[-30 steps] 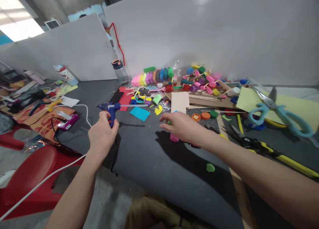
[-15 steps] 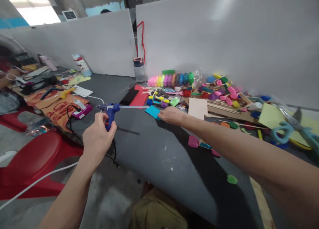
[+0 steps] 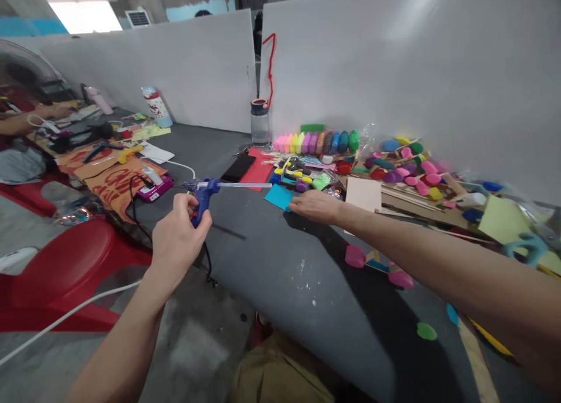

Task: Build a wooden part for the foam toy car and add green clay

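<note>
My left hand (image 3: 182, 228) is wrapped around the handle of a blue hot glue gun (image 3: 203, 201), held over the table's left edge. A long clear glue stick (image 3: 243, 185) sticks out of its back end toward the right. My right hand (image 3: 315, 207) has its fingers closed on the near right corner of a bright blue card (image 3: 279, 197), low over the grey table. The fingertips partly hide that corner. Near my right forearm lie pink lumps (image 3: 355, 256) joined by small wooden and blue pieces.
Behind my hands are a black phone (image 3: 238, 167) on red paper (image 3: 258, 169), a clear water bottle (image 3: 260, 125), and a row of coloured clay (image 3: 318, 142). Craft pieces and sticks crowd the right side. A red stool (image 3: 65, 257) stands left; another person's arm (image 3: 26, 121) shows far left.
The view has turned slightly left, so things sit further right in the picture. Both hands keep their holds on the glue gun and the blue card.
</note>
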A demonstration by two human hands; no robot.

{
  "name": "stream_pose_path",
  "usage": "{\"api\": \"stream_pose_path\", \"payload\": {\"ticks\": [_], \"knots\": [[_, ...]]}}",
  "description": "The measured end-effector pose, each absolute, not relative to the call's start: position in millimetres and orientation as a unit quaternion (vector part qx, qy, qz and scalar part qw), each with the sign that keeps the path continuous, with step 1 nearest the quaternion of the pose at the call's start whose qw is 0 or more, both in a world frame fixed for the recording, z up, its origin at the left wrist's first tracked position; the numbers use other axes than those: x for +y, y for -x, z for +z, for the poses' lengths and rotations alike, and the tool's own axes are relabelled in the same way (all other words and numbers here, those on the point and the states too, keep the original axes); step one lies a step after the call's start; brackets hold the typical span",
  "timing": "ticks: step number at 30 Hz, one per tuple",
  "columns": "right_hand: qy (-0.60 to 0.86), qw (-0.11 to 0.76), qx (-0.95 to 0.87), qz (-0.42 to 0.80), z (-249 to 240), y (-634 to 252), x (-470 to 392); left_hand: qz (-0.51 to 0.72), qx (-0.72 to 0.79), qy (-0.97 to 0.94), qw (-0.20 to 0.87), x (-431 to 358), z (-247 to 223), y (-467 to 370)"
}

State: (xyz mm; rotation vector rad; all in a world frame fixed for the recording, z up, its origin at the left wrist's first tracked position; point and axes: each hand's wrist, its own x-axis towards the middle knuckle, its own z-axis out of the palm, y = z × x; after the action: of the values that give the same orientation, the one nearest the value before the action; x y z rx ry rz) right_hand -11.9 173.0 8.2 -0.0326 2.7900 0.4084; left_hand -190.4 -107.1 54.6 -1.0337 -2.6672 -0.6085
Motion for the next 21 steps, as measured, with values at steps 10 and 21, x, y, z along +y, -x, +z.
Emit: {"api": "stream_pose_path", "payload": {"ticks": [10, 21], "knots": [[0.019, 0.083, 0.99, 0.109, 14.1, 73.0, 124.4, -0.198, -0.913, 0.339, 0.107, -108.7, 58.4, 190.7], [-0.008, 0.096, 0.99, 0.104, 30.3, 38.7, 105.7, -0.133, -0.906, 0.394, 0.076, -83.7, 33.1, 182.1]]}}
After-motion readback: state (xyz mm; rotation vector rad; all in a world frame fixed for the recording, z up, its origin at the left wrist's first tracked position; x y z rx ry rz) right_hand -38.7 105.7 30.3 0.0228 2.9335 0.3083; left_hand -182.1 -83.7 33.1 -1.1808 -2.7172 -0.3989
